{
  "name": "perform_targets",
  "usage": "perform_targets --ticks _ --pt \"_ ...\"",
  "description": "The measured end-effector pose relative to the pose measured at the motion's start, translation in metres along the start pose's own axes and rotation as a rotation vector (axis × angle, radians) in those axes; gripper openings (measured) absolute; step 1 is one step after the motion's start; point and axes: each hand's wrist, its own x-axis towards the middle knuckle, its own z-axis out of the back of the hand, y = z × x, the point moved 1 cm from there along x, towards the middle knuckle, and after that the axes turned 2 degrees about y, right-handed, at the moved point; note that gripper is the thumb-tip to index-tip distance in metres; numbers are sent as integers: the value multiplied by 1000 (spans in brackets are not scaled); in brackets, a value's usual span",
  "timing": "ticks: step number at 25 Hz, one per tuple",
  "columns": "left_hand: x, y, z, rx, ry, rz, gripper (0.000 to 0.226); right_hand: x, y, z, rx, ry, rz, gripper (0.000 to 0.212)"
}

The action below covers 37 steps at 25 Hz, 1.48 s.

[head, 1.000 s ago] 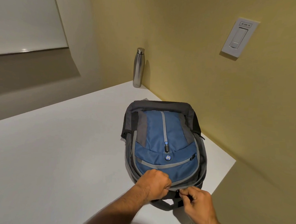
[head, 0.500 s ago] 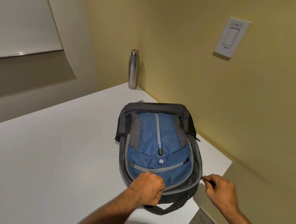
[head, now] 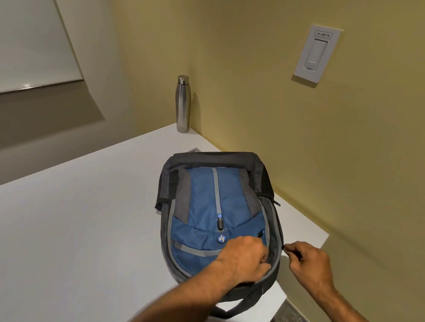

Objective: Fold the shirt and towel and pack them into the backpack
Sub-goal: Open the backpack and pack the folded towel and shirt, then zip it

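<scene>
Backpack closure in progress on white table, centre of frame.
White table [head: 65, 226] carries the blue-grey backpack [head: 211, 210] lying flat; steel bottle [head: 183, 104] stands upper centre. Left hand [head: 244, 260] grips the pack's lower front fabric; right hand [head: 307, 262] pinches the zipper pull [head: 285, 247] at the right edge.

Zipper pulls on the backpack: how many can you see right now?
3: one at the centre zipper's lower end, one on the front pocket's right end, one pinched by the right hand. Others may be hidden.

A steel bottle [head: 183, 103] stands on the white table [head: 65, 226] below a wall switch [head: 316, 52].
</scene>
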Motion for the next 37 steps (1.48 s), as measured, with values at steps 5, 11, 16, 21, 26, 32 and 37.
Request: perform_targets --ticks 5,11,16,21,26,32,37 --pt "39 -27 -11 -62 -61 206 37 1 -11 -1 48 6 38 26" --pt "62 -34 -21 -69 -24 379 29 -1 -20 -4 108 -3 96 31" --pt "70 -27 -19 -254 -32 500 19 12 -25 -3 116 0 109 30" --pt "72 -22 -20 -361 -32 538 6 35 -30 -5 96 18 121 27" --pt "73 -19 -18 -396 -31 558 15 70 -31 -12 85 33 74 24" --pt "75 -12 -20 -430 -3 559 19 113 -39 -27 22 81 40 18" --pt "80 -7 -21 -446 76 574 7 136 -40 -35 -32 89 11 17"
